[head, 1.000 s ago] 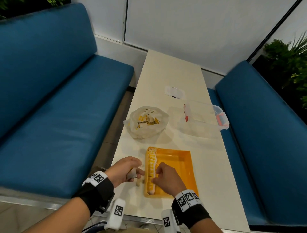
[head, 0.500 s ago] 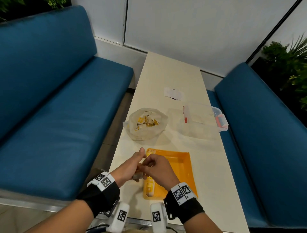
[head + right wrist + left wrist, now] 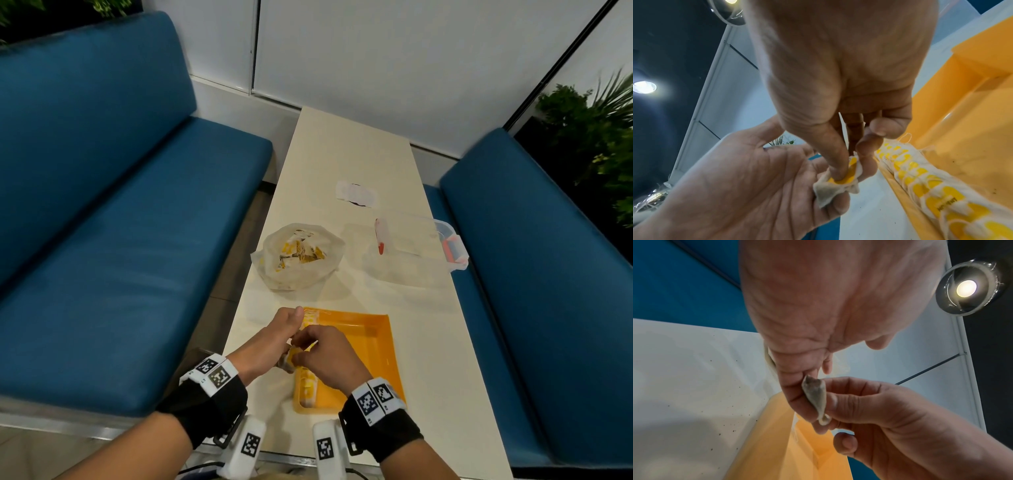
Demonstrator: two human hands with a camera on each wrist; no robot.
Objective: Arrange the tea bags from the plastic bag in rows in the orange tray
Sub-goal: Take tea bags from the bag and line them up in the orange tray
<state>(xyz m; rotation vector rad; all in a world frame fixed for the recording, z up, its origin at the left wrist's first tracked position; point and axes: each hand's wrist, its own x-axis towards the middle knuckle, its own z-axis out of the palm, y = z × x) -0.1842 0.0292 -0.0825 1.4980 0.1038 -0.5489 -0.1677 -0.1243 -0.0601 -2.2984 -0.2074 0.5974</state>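
Observation:
Both hands meet above the left rim of the orange tray [image 3: 371, 346]. Between them is one tea bag [image 3: 815, 396], pale paper with a yellow tag [image 3: 842, 178]. My left hand [image 3: 275, 341] holds it on curled fingers, thumb up. My right hand [image 3: 323, 353] pinches the same bag from the other side with thumb and forefinger. A row of tea bags [image 3: 920, 188] lies along the tray's left wall [image 3: 308, 387]. The plastic bag [image 3: 298, 255], open at the top with several tea bags inside, sits beyond the tray.
A clear plastic box with red latches [image 3: 416, 253] stands to the right of the bag. A small white packet [image 3: 356, 193] lies farther back. The narrow white table [image 3: 342, 144] runs between two blue benches [image 3: 120, 240]. The tray's right part is bare.
My right hand left the row in the tray and came up to the left hand. Both now hold the tea bag that the left hand held alone beside the tray.

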